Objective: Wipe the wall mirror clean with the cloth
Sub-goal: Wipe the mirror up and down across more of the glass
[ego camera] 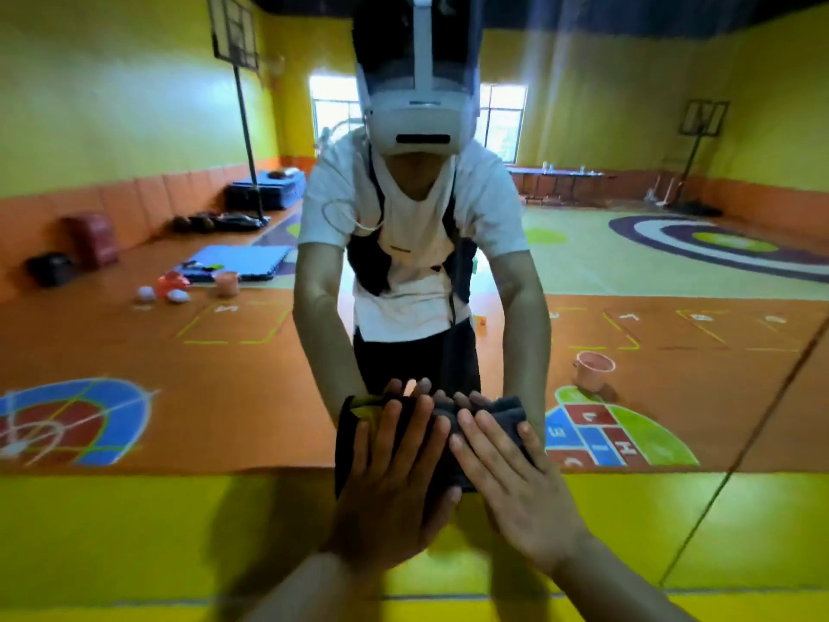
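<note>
Under my flat left hand and right hand the cloth looks dark, soft and matt, like terry. The mirror is smooth, glossy glass; the yellow wall panel below it has a shiny painted sheen.

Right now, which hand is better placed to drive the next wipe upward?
Left, probably. The left hand lies flat over most of the dark cloth at the wall mirror's bottom edge; the right hand covers only its right end.
</note>
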### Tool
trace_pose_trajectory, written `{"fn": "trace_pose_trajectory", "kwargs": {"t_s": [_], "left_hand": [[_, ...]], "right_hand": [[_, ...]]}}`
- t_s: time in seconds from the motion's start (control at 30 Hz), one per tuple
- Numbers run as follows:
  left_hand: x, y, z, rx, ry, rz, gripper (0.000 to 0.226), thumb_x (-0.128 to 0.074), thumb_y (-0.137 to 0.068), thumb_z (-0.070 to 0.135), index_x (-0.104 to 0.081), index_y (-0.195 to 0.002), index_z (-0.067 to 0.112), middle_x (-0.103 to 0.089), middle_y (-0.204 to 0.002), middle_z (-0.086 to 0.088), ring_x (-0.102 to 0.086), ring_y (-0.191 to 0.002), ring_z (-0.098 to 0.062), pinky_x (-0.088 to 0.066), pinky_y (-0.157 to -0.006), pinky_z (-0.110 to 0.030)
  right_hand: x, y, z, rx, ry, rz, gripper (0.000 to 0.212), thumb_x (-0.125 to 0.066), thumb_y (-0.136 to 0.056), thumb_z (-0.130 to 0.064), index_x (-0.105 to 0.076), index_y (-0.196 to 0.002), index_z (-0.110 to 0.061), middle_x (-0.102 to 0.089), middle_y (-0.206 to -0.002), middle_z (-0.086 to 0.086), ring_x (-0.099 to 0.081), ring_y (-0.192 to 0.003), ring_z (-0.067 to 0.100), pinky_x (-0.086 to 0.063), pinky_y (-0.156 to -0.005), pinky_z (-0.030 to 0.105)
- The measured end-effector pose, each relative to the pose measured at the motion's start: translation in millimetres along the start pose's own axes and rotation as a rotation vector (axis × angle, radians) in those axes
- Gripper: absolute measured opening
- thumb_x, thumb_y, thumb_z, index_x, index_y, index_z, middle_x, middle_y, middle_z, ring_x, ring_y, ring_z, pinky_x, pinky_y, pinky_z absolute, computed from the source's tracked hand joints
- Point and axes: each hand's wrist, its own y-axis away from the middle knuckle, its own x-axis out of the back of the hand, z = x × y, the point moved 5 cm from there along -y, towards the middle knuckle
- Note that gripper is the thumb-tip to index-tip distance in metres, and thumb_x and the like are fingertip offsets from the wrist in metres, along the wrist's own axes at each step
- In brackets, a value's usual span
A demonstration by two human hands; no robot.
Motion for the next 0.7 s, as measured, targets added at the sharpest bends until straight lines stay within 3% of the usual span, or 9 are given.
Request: {"fn": "trace_pose_trajectory", "kwargs": {"t_s": [0.17,0.3,0.43,0.7], "left_hand": [[69.2,-112.2,-21.5,-0.053,-0.097,0.082,0.070,-0.040,-0.101,0.051,-0.026,-0.161,0.019,-0.015,-0.172,-0.007,-0.011,-0.158,-0.033,-0.003,-0.128,-0.052],[111.3,-193.3,-38.9,-0.087,-0.231,0.105,0.082,-0.042,-0.098,0.056,-0.015,-0.164,0.016,-0.014,-0.172,-0.008,-0.009,-0.158,-0.035,-0.004,-0.126,-0.054],[156.3,-268.7,-48.4,-0.044,-0.255,0.157,0.080,-0.044,-0.095,0.055,-0.023,-0.161,0.016,-0.022,-0.169,-0.009,-0.015,-0.156,-0.037,-0.014,-0.122,-0.057],[248.7,-410.8,-60.1,0.000,-0.231,0.223,0.071,-0.032,-0.103,0.053,-0.026,-0.162,0.013,-0.018,-0.171,-0.011,-0.017,-0.157,-0.038,-0.017,-0.122,-0.058]], "right_hand": [[64.5,-87.4,72.5,0.005,0.024,0.090,0.071,-0.038,-0.097,-0.016,-0.018,-0.165,-0.012,-0.018,-0.172,0.008,-0.020,-0.158,0.024,-0.006,-0.130,0.046],[104.7,-147.0,119.5,-0.020,0.072,0.151,0.070,-0.049,-0.101,-0.029,-0.023,-0.164,-0.011,-0.024,-0.170,0.010,-0.026,-0.156,0.026,-0.011,-0.129,0.048],[152.4,-208.1,171.5,-0.034,0.120,0.205,0.081,-0.062,-0.099,-0.039,-0.023,-0.163,-0.009,-0.024,-0.170,0.012,-0.025,-0.156,0.028,-0.013,-0.128,0.051],[247.1,-322.1,271.9,0.008,0.185,0.242,0.064,-0.034,-0.110,-0.044,-0.025,-0.163,-0.010,-0.018,-0.172,0.010,-0.019,-0.158,0.025,-0.025,-0.121,0.051]]}}
